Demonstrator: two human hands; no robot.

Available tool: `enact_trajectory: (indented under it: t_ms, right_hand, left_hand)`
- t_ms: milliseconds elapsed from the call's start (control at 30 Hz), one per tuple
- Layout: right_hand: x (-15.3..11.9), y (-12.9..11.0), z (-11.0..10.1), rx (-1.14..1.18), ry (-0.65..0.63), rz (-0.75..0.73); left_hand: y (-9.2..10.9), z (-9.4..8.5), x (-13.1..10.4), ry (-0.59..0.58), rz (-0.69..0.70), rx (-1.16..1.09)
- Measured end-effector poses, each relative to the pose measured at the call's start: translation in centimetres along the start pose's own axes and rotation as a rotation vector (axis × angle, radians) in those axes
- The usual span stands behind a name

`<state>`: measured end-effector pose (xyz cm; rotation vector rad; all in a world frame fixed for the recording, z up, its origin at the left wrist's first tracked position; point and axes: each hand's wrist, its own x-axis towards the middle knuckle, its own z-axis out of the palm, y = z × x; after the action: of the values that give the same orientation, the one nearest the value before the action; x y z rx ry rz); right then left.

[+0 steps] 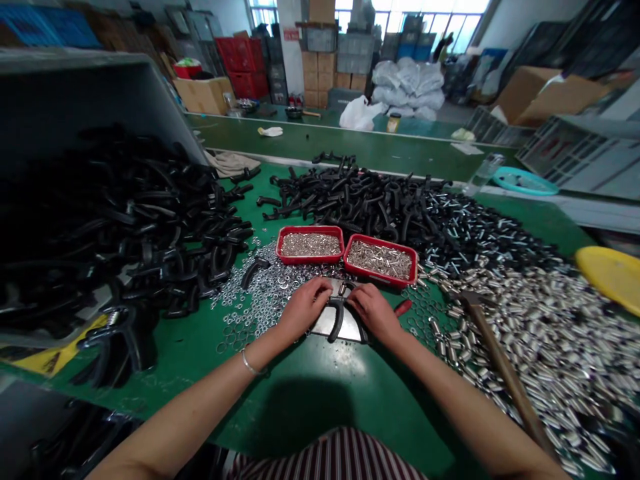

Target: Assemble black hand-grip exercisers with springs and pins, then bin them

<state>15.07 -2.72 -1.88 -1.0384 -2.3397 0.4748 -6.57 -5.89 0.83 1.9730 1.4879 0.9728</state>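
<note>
A black curved handle lies on a flat metal plate in front of me, its upper end between my hands. My left hand is closed, thumb and fingers pinched at the left of that end. From the right, my right hand pinches close to the same end; what sits in its fingertips is too small to make out. Another dark curved piece shows partly under my right hand. A small silvery cylinder stands at the plate's top, between the hands.
Two red trays of small metal parts stand behind the plate. Washers spread left. A black handle heap lies behind, metal cylinders right, with a hammer across them. A bin of handles stands left.
</note>
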Motion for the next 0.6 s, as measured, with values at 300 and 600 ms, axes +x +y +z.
enact_trajectory:
  t_ms: [300, 600]
  right_hand:
    - [0.4, -0.7, -0.6, -0.343, -0.159, -0.124]
    - [-0.4, -0.3, -0.9, -0.084, -0.121, -0.041]
  left_hand:
    - [-0.2, 0.4, -0.2, -0.018, 0.017, 0.029]
    - [0.0, 1.8, 0.6, -0.133, 0.164, 0.404]
